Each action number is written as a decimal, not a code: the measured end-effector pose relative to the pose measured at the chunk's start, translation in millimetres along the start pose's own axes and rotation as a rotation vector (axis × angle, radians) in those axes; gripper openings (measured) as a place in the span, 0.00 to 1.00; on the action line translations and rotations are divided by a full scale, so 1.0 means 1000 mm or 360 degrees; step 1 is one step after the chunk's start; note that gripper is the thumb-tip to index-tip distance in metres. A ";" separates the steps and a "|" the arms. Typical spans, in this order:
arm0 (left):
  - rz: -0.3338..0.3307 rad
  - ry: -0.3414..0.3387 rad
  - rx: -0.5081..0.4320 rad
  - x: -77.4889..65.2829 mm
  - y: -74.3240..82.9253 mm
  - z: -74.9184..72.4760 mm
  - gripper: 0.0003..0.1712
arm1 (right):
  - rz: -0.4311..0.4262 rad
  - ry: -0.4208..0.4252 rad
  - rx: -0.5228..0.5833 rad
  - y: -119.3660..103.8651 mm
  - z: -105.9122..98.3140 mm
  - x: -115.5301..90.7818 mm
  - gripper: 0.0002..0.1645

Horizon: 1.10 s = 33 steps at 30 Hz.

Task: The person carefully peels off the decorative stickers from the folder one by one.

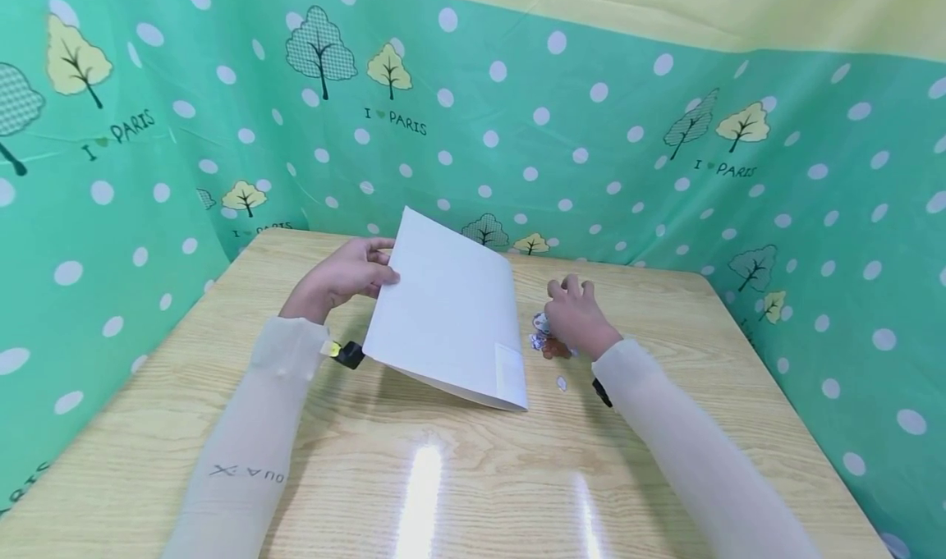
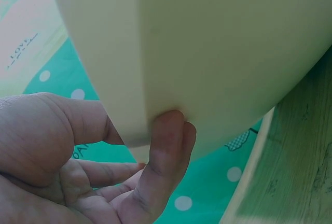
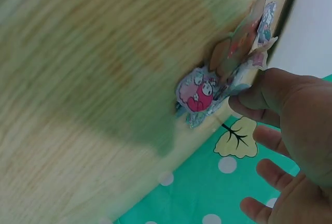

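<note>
A white folder (image 1: pixel 451 313) stands tilted over the table, its lower edge bowed and a pale label patch at the lower right. My left hand (image 1: pixel 351 272) holds its left edge; in the left wrist view the fingers (image 2: pixel 168 136) pinch it beside a crease. To the right of the folder lies a small pile of shiny cartoon stickers (image 3: pixel 199 92), pink, brown and bluish. My right hand (image 1: pixel 580 317) is over this pile and partly hides it. In the right wrist view its thumb and forefinger pinch the pile's edge, with the other fingers spread apart.
One loose small sticker (image 1: pixel 562 383) lies nearer on the wooden table (image 1: pixel 355 477). A green dotted curtain (image 1: pixel 532 132) with tree prints hangs behind and along both sides of the table.
</note>
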<state>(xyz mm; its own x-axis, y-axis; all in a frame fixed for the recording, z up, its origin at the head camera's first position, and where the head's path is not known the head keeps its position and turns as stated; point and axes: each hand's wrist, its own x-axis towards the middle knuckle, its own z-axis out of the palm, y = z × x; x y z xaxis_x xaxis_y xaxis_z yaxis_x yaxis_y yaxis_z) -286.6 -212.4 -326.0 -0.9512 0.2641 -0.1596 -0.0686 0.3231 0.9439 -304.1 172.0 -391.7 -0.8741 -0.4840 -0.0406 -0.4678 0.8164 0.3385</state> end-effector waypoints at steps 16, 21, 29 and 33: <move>-0.0009 0.0011 0.0040 0.000 0.001 0.000 0.43 | 0.0032 -0.0095 0.0245 -0.002 -0.005 -0.007 0.13; -0.0014 0.0006 0.0028 -0.001 -0.001 0.000 0.43 | 0.0068 -0.0084 0.0390 0.002 -0.008 -0.010 0.08; -0.0005 -0.0001 0.0019 -0.001 -0.001 0.000 0.44 | 0.0113 0.0035 0.0728 0.006 -0.013 -0.012 0.13; 0.0001 -0.0009 0.0018 -0.001 -0.001 0.000 0.44 | 0.0112 0.0073 0.0832 0.002 -0.014 -0.011 0.17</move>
<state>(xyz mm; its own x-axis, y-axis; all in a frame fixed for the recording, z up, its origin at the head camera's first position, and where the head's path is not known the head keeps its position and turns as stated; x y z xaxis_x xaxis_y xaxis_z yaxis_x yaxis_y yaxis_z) -285.3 -213.4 -326.2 -0.9495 0.2695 -0.1607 -0.0645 0.3335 0.9405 -293.4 174.9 -377.2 -0.9046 -0.4262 0.0107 -0.4212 0.8898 -0.1757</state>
